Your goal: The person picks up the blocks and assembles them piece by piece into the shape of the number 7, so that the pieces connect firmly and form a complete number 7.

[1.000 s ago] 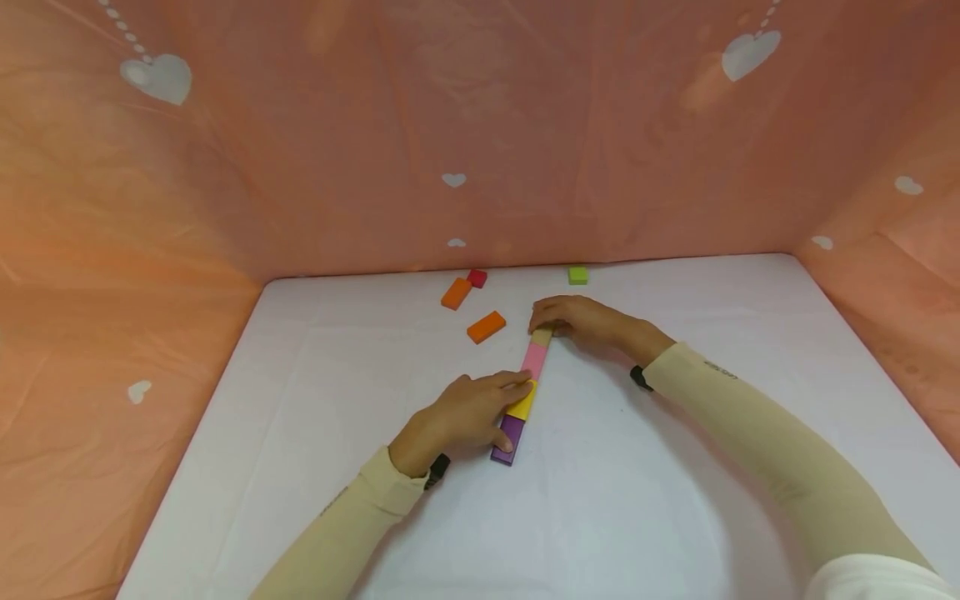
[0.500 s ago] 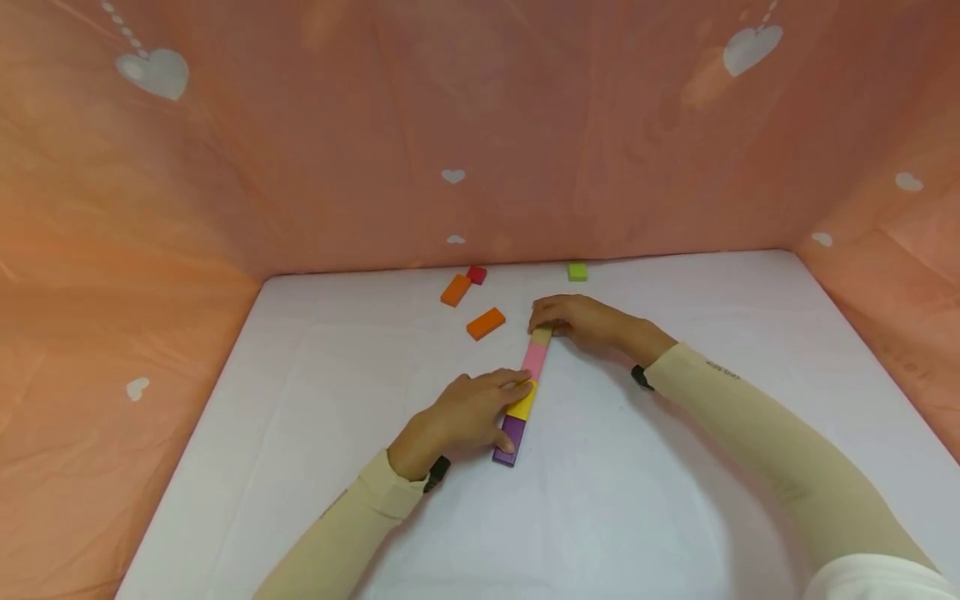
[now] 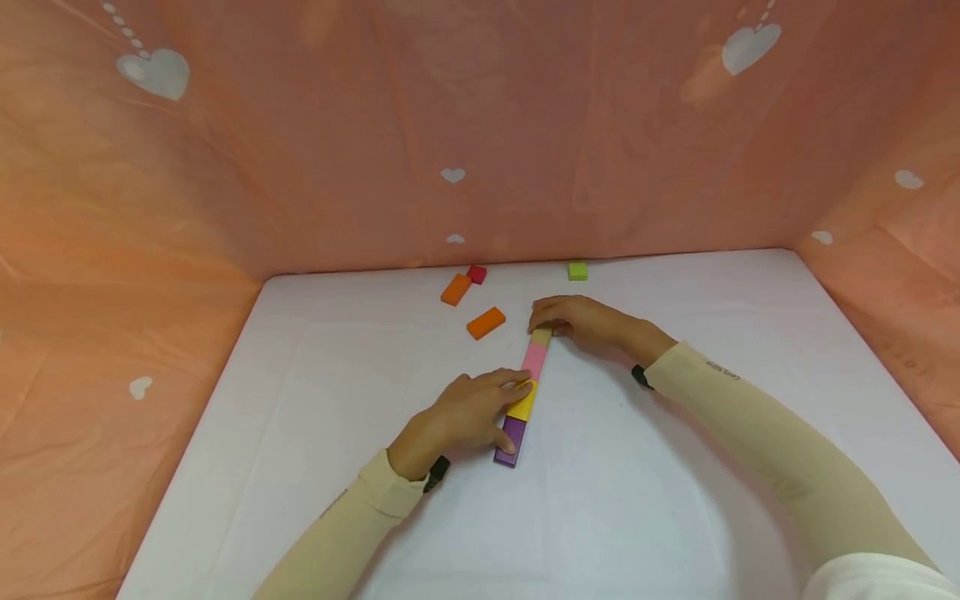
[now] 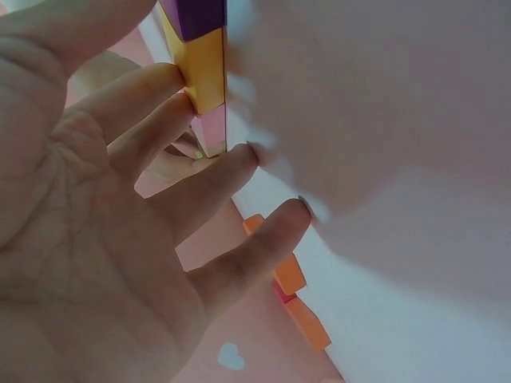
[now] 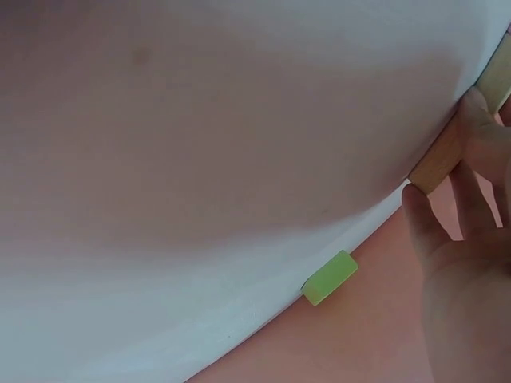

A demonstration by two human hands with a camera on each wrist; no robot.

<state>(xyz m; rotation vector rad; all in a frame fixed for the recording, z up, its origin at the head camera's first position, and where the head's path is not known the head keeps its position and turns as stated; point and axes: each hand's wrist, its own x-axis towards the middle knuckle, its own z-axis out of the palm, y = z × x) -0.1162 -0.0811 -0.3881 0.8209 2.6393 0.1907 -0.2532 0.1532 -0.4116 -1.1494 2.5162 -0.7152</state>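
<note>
In the head view a straight row of blocks lies on the white table: a purple block, a yellow block, a pink block and a tan wooden block at the far end. My left hand rests along the row, fingers extended; fingertips touch the yellow block and the thumb lies on the purple one. At the far end my right hand pinches a wooden block between thumb and fingers, partly hidden by them. Another light wooden piece adjoins it in the right wrist view.
Beyond the row, to its left, lie an orange block, a second orange block and a small red block. A green block sits near the back edge. Pink cloth walls with hearts enclose the table.
Both hands hold nearly the same positions. The purple end of the row has shifted very slightly to the right; the loose blocks stay put.
</note>
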